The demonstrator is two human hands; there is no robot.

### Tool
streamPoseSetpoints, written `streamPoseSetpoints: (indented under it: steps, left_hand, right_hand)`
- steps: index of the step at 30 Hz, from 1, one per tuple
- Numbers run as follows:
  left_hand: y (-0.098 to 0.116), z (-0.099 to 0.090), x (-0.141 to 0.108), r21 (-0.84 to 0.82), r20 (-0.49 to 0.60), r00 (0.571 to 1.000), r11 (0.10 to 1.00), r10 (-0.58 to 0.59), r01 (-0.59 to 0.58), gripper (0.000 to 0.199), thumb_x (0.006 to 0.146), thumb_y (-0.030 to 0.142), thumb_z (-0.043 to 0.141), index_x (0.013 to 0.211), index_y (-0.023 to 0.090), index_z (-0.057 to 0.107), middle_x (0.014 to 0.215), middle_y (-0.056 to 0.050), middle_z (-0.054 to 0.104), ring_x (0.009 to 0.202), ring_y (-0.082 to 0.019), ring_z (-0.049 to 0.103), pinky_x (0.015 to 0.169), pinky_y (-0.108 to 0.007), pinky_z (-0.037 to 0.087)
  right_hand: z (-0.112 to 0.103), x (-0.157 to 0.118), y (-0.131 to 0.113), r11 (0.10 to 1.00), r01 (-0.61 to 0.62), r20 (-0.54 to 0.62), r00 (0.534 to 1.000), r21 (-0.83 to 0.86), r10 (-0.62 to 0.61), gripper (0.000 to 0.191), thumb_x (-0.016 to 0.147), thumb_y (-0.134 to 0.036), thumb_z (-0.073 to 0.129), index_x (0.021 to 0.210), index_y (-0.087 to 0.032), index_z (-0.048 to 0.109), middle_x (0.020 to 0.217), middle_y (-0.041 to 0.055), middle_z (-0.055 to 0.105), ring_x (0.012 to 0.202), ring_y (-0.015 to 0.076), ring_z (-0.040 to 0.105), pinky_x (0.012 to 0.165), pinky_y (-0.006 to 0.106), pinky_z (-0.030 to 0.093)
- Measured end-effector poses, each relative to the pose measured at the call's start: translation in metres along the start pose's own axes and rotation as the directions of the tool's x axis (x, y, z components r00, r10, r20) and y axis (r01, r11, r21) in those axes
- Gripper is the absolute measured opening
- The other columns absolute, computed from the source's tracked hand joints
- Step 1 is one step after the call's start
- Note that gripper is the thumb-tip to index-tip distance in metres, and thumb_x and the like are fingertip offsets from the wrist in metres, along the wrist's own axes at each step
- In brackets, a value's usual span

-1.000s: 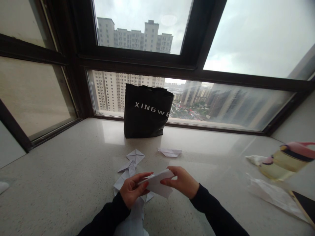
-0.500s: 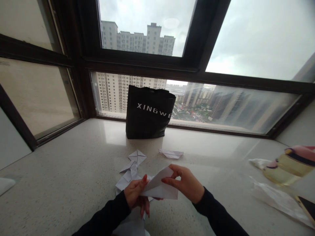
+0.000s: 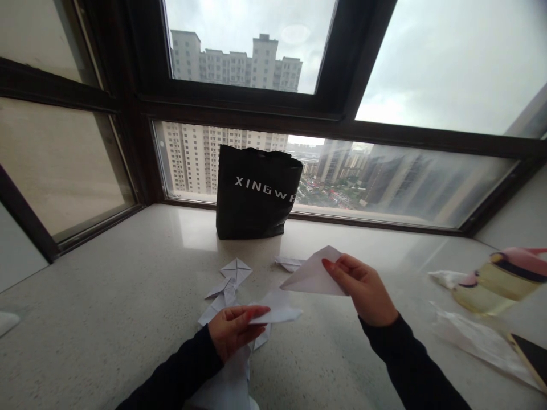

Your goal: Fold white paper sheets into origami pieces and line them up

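Observation:
My left hand (image 3: 239, 330) pinches a white folded paper (image 3: 278, 310) whose edges are slightly blurred. Up and to the right, my right hand (image 3: 363, 285) grips a separate white paper (image 3: 318, 273) folded to a point at the top, thumb on its face. Beneath and behind my left hand, several folded white papers lie on the speckled counter, among them a square one with crossing creases (image 3: 236, 271). Another folded strip (image 3: 288, 263) lies partly hidden behind the paper in my right hand. White sheets (image 3: 226, 381) rest below my left wrist.
A black bag (image 3: 258, 193) stands at the back of the counter (image 3: 128, 285) against the window. At the right are a yellow and pink bottle (image 3: 491, 285), crumpled clear wrapping (image 3: 482, 341) and a dark phone-like object (image 3: 530, 356). A white item (image 3: 7, 322) sits at the far left edge.
The hands have moved apart. My right hand has gone up and to the right with one paper, while my left hand keeps another. The view has shifted slightly.

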State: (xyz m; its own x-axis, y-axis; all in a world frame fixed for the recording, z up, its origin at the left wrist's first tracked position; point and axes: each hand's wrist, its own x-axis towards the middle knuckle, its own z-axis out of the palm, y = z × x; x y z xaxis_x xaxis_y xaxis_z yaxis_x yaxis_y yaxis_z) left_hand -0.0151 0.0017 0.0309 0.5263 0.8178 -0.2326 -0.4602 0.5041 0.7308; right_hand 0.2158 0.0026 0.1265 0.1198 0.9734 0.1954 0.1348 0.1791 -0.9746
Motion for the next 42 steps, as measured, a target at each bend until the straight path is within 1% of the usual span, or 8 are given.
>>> streamPoseSetpoints:
  steps: [6,12,17,22,32,37,39,42]
  left_hand:
    - [-0.003,0.002,0.002,0.172,-0.050,0.976,0.964,0.214,-0.203,0.032,0.054,0.021,0.072,0.085,0.019,0.064,0.097,-0.002,0.062,0.077,-0.014,0.058,0.073,-0.024,0.046]
    - [-0.002,0.006,-0.003,0.295,0.148,0.937,0.890,0.318,-0.348,0.047,0.058,0.017,0.069,0.103,0.022,0.056,0.115,-0.006,0.052,0.103,-0.023,0.046,0.086,-0.032,0.037]
    - [-0.005,0.010,-0.006,0.290,0.176,0.943,0.900,0.283,-0.325,0.052,0.056,0.018,0.070,0.105,0.024,0.054,0.117,-0.006,0.050,0.106,-0.023,0.044,0.089,-0.033,0.034]
    - [-0.010,0.010,-0.004,0.289,0.110,0.956,0.912,0.271,-0.292,0.042,0.061,0.027,0.067,0.101,0.018,0.055,0.102,-0.009,0.059,0.090,-0.022,0.054,0.081,-0.033,0.039]
    - [-0.009,0.016,-0.008,0.215,0.104,0.969,0.946,0.226,-0.244,0.062,0.058,0.029,0.069,0.114,0.020,0.042,0.093,-0.009,0.062,0.084,-0.019,0.056,0.076,-0.031,0.039]
    - [-0.010,0.009,-0.004,0.168,0.078,0.976,0.962,0.203,-0.214,0.074,0.057,0.029,0.070,0.121,0.020,0.033,0.088,-0.008,0.063,0.081,-0.017,0.056,0.076,-0.029,0.039]
    - [-0.008,0.008,-0.003,0.170,0.110,0.976,0.964,0.189,-0.206,0.080,0.057,0.029,0.071,0.124,0.020,0.028,0.085,-0.007,0.064,0.079,-0.016,0.057,0.076,-0.030,0.039]
    - [-0.001,0.014,-0.008,0.199,0.200,0.954,0.945,0.222,-0.262,0.084,0.063,0.031,0.066,0.128,0.025,0.014,0.084,-0.006,0.063,0.078,-0.018,0.058,0.077,-0.034,0.039]
  right_hand:
    - [0.017,-0.009,0.001,0.990,0.013,0.146,0.989,-0.141,0.008,0.025,0.065,-0.035,0.059,0.081,-0.017,0.056,0.063,-0.0001,0.057,0.050,0.0113,0.050,0.044,0.023,0.038]
    - [0.036,-0.016,0.015,0.919,0.123,0.082,0.992,-0.375,-0.100,0.026,0.069,-0.031,0.055,0.092,-0.019,0.053,0.067,-0.0003,0.053,0.052,0.0115,0.049,0.046,0.023,0.040]
    - [0.040,-0.019,0.017,0.923,0.147,0.082,0.989,-0.357,-0.126,0.028,0.070,-0.032,0.053,0.095,-0.019,0.051,0.065,-0.0005,0.051,0.053,0.0122,0.050,0.048,0.023,0.042]
    - [0.046,-0.023,0.018,0.871,0.211,0.115,0.977,-0.444,-0.178,0.023,0.072,-0.028,0.052,0.093,-0.019,0.053,0.061,-0.0015,0.050,0.053,0.0121,0.049,0.051,0.023,0.042]
    - [0.051,-0.024,0.020,0.828,0.234,0.154,0.972,-0.509,-0.180,0.021,0.073,-0.023,0.049,0.093,-0.019,0.053,0.063,-0.0003,0.054,0.055,0.0130,0.050,0.053,0.024,0.043]
    - [0.047,-0.018,0.023,0.792,0.277,0.096,0.958,-0.544,-0.269,0.034,0.068,-0.027,0.055,0.101,-0.021,0.050,0.093,0.0067,0.055,0.073,0.0177,0.051,0.058,0.029,0.043]
    - [0.044,-0.015,0.027,0.852,0.201,0.138,0.979,-0.483,-0.153,0.031,0.066,-0.034,0.057,0.093,-0.018,0.054,0.088,0.0064,0.057,0.072,0.0179,0.052,0.055,0.027,0.043]
    - [0.044,-0.011,0.028,0.933,0.024,0.254,0.965,-0.359,0.073,0.024,0.067,-0.039,0.055,0.063,-0.015,0.054,0.055,-0.0003,0.055,0.050,0.0123,0.049,0.044,0.023,0.037]
